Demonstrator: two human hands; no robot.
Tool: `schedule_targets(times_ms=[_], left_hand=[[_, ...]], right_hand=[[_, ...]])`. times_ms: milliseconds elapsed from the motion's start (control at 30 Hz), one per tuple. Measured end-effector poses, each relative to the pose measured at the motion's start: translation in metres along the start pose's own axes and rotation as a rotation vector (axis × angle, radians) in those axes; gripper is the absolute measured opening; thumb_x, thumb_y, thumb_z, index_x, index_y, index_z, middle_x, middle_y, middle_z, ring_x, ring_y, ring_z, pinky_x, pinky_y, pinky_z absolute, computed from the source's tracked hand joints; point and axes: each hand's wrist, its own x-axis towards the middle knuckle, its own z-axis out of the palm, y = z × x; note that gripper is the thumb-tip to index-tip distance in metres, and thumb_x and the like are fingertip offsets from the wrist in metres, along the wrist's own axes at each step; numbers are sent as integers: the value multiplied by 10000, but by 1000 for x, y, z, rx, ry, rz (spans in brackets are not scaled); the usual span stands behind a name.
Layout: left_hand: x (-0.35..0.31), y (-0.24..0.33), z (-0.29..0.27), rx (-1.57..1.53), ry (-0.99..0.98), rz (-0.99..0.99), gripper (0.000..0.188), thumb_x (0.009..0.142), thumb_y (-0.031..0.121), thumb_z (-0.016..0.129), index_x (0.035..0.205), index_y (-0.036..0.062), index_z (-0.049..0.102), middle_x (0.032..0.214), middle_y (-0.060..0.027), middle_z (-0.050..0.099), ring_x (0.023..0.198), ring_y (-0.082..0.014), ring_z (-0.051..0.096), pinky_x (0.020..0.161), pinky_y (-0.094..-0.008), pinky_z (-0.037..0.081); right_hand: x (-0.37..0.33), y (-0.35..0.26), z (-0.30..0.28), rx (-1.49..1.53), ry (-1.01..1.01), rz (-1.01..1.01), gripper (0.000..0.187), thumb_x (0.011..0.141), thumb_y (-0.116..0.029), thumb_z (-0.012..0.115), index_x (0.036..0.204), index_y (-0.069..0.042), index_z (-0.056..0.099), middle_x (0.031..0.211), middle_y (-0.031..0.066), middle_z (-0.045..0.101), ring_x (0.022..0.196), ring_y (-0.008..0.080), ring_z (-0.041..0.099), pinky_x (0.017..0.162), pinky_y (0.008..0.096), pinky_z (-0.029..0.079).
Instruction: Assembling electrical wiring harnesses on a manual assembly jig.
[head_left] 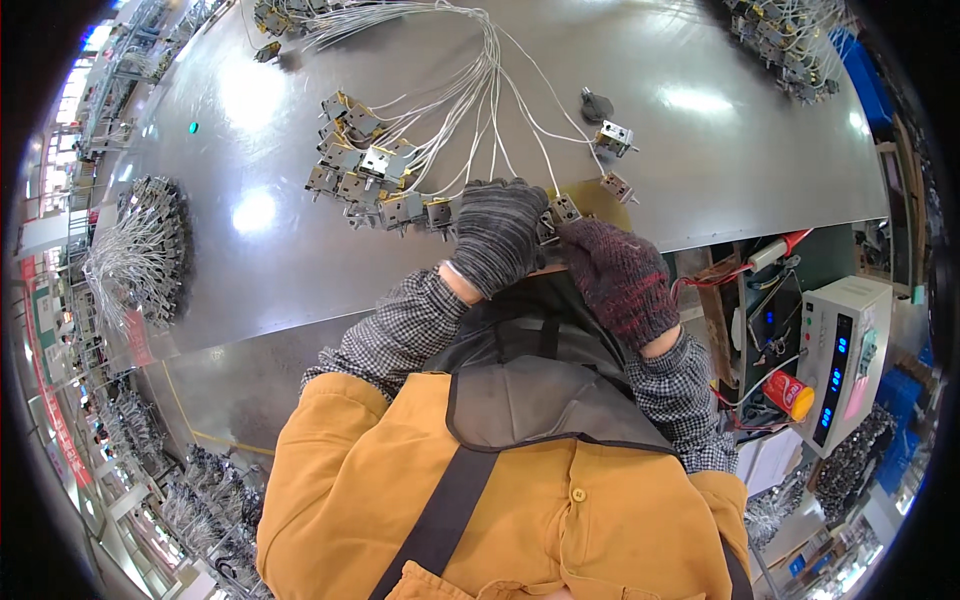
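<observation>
My left hand [498,232], in a grey striped knit glove, is closed at the near edge of the metal table, its fingers curled. My right hand [622,275], in a dark red and black glove, is closed close beside it. Between their fingertips sits a small metal box-shaped part [546,230], partly hidden by the gloves. Just beyond it lies another wired metal part [566,208]. White wires [490,75] fan out to a cluster of similar parts [375,165] left of my hands. Two more, a metal part [615,137] and a tilted one [618,187], lie to the right.
A dark round knob-like piece [596,105] lies beyond the right parts. Wired bundles [150,250] rest at the left; another bundle [785,50] is at the far right. Right of me stand a white instrument with blue digits [845,360], a red-yellow container [788,394] and red leads [715,275].
</observation>
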Motion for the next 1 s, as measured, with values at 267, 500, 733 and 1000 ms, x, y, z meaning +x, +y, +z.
schedule_targets(times_ms=[267,500,733,1000], left_hand=[[5,6,-7,3,-51,-4,634,636,582,875,995,89,698,927,-141,682,909,-352,686,845,-493,494],[10,8,-9,14,-113,34,593,657,525,875,1019,90,701,950,-139,681,931,-347,684,847,-504,484],[10,4,-14,9,-172,-5,564,664,422,910,1053,73,698,989,-142,683,972,-346,676,871,-490,496],[-29,-53,-51,-372,-42,-52,692,661,181,883,1309,91,659,1175,-145,703,1144,-377,643,1032,-475,495]], right_hand=[[-3,-7,-1,-258,-103,25,227,900,-97,714,1118,-38,743,1034,192,755,938,380,741,825,447,598],[-4,-5,3,-165,-52,76,217,902,-88,695,1108,-42,745,1037,195,750,938,388,734,832,450,593],[-3,-2,1,-33,-34,98,207,931,-103,691,1126,-49,737,1043,196,747,964,392,732,844,437,590],[-14,2,8,252,-79,185,235,960,-95,672,1186,-56,723,1107,183,741,1026,369,725,878,420,579]])
